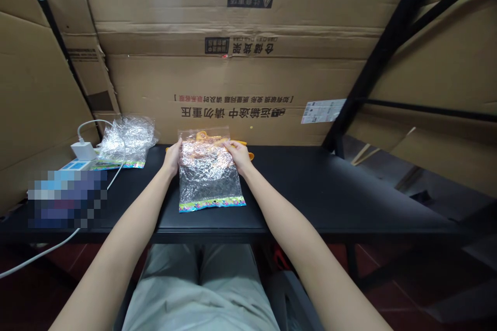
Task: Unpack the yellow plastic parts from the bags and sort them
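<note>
A clear, crinkled plastic bag point(209, 181) with a colourful printed strip along its near end lies in front of me on the black table. My left hand point(173, 156) pinches its left edge, and my right hand point(238, 156) grips its upper right edge. Orange-yellow plastic pieces point(202, 136) show at the bag's far end, one with a round, spoon-like end. Bits of the same colour stick out past the bag on both sides, beside my hands. Glare on the film hides whether the pieces are inside the bag or under it.
More clear bags point(128, 139) are piled at the table's back left. Beside them a white charger point(83, 151) and cable stand near a blurred-out object point(68, 199). Cardboard panels point(233, 72) wall the back and sides, with a black metal post point(373, 57) on the right.
</note>
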{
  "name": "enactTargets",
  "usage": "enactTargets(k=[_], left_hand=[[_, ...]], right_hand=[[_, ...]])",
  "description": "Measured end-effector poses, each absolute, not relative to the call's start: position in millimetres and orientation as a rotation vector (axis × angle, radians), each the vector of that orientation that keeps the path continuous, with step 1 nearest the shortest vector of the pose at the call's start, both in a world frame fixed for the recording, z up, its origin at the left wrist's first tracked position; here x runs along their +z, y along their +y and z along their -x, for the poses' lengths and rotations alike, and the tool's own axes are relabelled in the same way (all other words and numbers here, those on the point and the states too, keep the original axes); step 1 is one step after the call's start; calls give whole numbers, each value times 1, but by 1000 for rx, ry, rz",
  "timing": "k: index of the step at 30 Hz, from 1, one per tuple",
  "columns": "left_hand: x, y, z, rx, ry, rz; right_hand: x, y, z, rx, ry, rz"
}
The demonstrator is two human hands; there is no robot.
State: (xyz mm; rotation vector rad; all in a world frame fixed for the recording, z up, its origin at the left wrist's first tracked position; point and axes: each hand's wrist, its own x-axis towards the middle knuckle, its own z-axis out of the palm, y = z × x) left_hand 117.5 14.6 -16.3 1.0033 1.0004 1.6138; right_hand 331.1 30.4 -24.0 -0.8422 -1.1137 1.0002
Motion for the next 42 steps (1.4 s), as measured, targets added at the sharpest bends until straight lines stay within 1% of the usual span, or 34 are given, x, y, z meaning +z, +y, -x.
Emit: enactTargets(k=[7,9,11,13,15,18,21,26,29,33,42], left_hand=[[-18,19,-116,1747,1129,-1109],[-18,18,-116,1769,1260,-1306],[-20,13,-118,1745,1395,-1693],[-22,5,-125,1588,1439,-2158],[-24,-6,-137,1327,1370,-2505],[-29,-21,-157,980,1188,-2856],[-34,-27,-171,776,1068,-3062],[-36,-23,-172,760,997,-3203],[-33,-21,-169,777,1032,-3175],[-28,-20,-167,725,1112,-3144],[-25,-17,-164,813,1221,-3162]], right_hand=[[-22,28,-329,1027,-1098,824],[-23,30,-330,1002,-1053,803],[-22,34,-334,938,-981,778],[-22,39,-341,844,-882,773],[-22,44,-350,754,-760,781],[-24,52,-363,689,-597,801],[-28,58,-373,701,-531,819],[-32,61,-377,706,-633,793],[-30,60,-376,698,-537,798],[-25,54,-374,783,-427,823],[-14,43,-367,891,-619,739]])
